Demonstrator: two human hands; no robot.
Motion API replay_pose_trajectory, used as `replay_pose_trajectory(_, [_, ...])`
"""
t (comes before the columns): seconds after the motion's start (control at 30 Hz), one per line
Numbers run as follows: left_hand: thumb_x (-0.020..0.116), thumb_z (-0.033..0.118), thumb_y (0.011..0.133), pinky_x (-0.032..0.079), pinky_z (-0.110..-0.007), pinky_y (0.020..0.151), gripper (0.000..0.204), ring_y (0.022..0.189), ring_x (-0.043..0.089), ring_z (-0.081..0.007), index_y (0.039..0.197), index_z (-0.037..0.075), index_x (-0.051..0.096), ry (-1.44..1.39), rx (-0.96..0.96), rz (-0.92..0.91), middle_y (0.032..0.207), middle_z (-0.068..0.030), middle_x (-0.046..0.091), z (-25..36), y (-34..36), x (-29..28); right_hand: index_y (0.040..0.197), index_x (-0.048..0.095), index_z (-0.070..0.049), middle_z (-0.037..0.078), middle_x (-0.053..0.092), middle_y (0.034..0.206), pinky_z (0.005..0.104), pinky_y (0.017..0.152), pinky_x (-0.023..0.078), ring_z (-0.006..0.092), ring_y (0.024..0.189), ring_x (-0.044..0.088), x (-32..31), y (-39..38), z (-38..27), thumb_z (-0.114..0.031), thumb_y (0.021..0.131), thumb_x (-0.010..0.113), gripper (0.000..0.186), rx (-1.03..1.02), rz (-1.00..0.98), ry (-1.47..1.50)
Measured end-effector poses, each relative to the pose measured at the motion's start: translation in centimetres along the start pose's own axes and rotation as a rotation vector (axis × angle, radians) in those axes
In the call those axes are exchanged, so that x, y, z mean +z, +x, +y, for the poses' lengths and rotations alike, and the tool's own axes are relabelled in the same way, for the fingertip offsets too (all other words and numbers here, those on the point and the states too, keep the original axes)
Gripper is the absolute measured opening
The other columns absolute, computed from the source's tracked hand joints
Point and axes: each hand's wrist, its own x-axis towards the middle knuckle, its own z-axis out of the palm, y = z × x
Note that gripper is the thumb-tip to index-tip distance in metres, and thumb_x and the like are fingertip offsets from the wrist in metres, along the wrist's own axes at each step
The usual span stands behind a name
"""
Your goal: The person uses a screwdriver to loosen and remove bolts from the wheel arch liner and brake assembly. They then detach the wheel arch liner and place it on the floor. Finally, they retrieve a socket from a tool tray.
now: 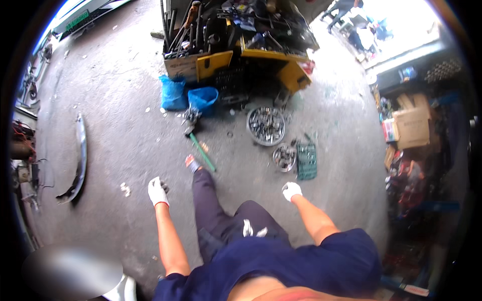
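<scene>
My left hand (158, 191), in a white glove, hangs over the floor left of my leg with its fingers curled in. Nothing shows sticking out of it. My right hand (291, 191), also gloved in white, is closed like a fist, with nothing visible in it. Just beyond it lie a green slotted plastic tray (307, 160) and a small round tray (284, 157) of metal parts. A larger round tray (265, 126) full of shiny sockets or similar pieces sits farther off. Ahead of my foot lies a green bar (202, 152) by a metal mechanism (191, 119).
A tool cabinet with yellow drawers (214, 65) stands ahead, piled with tools. Blue bags (173, 93) rest before it. A curved panel strip (80, 158) lies at left. Shelves with cardboard boxes (411, 128) line the right. Part of a vehicle (83, 17) shows far left.
</scene>
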Motion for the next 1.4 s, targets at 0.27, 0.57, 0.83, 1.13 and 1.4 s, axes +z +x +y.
replay_pose_trajectory(0.27, [0.056,0.018,0.096,0.05,-0.026,0.06,0.022,0.067,0.059,-0.012,0.11,0.002,0.061,-0.049,0.016,-0.665,0.082,-0.0067,0.062,0.4,4.9,32.7,0.092,0.069,-0.007,0.018,0.069,0.097,0.0412,0.087,0.049,0.0348,0.095,0.064,-5.2,38.0,-9.3,-0.029,0.081,0.058,0.027,-0.165,0.04,0.015])
replay_pose_trajectory(0.57, [0.063,0.022,0.092,0.04,-0.022,0.054,0.02,0.06,0.049,-0.0046,0.101,0.003,0.066,0.246,0.161,-0.571,0.074,0.0022,0.059,-17.2,24.8,51.9,0.116,0.063,-0.008,0.019,0.063,0.117,0.0415,0.093,0.049,0.0353,0.107,0.06,-5.2,75.9,-20.7,-0.025,0.081,0.058,0.04,-0.387,0.153,-0.074])
replay_pose_trajectory(0.83, [0.061,0.022,0.088,0.053,-0.041,0.08,0.032,0.094,0.064,-0.0361,0.115,0.008,0.06,0.94,0.759,-0.432,0.105,-0.0167,0.064,-25.9,33.8,62.4,0.131,0.053,-0.016,0.016,0.058,0.127,0.0435,0.095,0.049,0.0333,0.114,0.057,-1.5,86.5,-19.9,-0.034,0.085,0.059,0.05,-0.604,0.117,-0.271])
replay_pose_trajectory(1.13, [0.063,0.021,0.087,0.053,-0.041,0.077,0.03,0.09,0.065,-0.035,0.113,0.007,0.06,0.893,0.666,-0.515,0.103,-0.0158,0.065,-30.6,35.0,61.4,0.127,0.055,-0.019,0.016,0.057,0.122,0.0432,0.092,0.049,0.0343,0.11,0.058,-0.4,88.8,-19.4,-0.03,0.082,0.064,0.047,-0.691,0.201,-0.212])
replay_pose_trajectory(1.4, [0.064,0.017,0.086,0.053,-0.037,0.074,0.025,0.085,0.066,-0.0314,0.109,0.005,0.063,0.765,0.646,-0.503,0.097,-0.0153,0.066,-30.8,35.2,61.0,0.119,0.059,-0.018,0.013,0.057,0.115,0.0426,0.088,0.05,0.0325,0.105,0.059,-0.7,88.7,-20.3,-0.025,0.079,0.064,0.041,-0.753,0.238,-0.218])
